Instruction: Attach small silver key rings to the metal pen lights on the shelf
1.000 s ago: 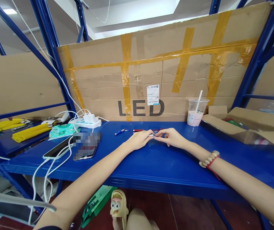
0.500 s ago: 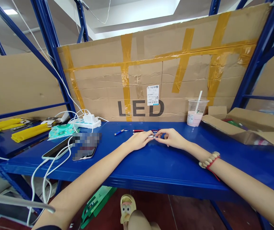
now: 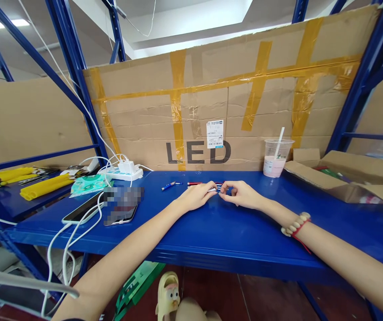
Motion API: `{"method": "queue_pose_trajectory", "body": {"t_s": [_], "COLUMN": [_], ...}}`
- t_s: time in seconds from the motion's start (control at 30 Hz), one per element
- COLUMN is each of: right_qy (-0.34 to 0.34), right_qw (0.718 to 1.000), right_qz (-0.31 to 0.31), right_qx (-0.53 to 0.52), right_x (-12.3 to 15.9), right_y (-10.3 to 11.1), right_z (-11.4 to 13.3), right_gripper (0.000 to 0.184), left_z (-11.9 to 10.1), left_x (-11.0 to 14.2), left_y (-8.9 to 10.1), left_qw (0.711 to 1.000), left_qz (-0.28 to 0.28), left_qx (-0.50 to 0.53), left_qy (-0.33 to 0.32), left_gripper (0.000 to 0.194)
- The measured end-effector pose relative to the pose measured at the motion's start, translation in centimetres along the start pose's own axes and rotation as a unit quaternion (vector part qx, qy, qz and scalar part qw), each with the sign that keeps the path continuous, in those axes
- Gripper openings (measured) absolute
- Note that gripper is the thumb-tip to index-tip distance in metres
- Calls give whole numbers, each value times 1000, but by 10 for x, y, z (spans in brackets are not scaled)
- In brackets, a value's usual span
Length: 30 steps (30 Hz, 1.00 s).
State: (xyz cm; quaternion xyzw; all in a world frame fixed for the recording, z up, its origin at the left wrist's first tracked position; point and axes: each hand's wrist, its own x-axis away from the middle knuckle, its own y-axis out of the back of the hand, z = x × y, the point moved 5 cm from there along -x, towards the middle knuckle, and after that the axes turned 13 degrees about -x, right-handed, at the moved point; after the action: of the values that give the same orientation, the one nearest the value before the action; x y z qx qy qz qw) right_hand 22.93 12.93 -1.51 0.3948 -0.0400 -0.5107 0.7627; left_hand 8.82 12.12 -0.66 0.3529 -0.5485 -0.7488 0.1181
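My left hand (image 3: 197,196) is closed round a slim whitish pen part (image 3: 212,190), whose end sticks out past the fingertips toward the right. Just right of that end, my right hand (image 3: 240,194) is closed in a pinch, its thumb and forefinger together. Anything between those fingers is too small to make out. Behind both hands lies a red pen (image 3: 193,183), partly hidden by the left hand. Farther left, a short blue pen piece (image 3: 168,186) with a small metallic part beside its right end rests on the blue tabletop (image 3: 211,232).
Two phones (image 3: 82,209) with white cables and a power strip (image 3: 134,173) are at left, near a green packet (image 3: 89,183). A cup with a straw (image 3: 274,158) and an open carton (image 3: 331,178) stand at right. Taped cardboard (image 3: 137,120) backs the table.
My right hand has moved slightly right, opening a small gap from the pen part in my left hand. The view has shifted a little, and the slippered foot below has moved left.
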Motion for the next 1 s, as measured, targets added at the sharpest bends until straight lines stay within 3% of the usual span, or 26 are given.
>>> {"method": "queue_pose_trajectory", "body": {"t_s": [0.3,0.57,1.0], "right_qy": [-31,4,13], "right_qw": [999,997,998], "right_qz": [4,24,29], "right_qx": [20,67,60], "right_x": [1,-1,-2], "right_y": [2,-1,-1], "right_z": [-2,-5,-6], "right_gripper": [24,28,28], "left_z": [0,2,0], "left_x": [1,0,1], "left_y": [-1,-2,1], "left_qw": [1000,1000,1000], "left_qz": [14,17,15], "left_qx": [5,5,7], "left_qy": [0,6,0], "left_gripper": [24,25,25]}}
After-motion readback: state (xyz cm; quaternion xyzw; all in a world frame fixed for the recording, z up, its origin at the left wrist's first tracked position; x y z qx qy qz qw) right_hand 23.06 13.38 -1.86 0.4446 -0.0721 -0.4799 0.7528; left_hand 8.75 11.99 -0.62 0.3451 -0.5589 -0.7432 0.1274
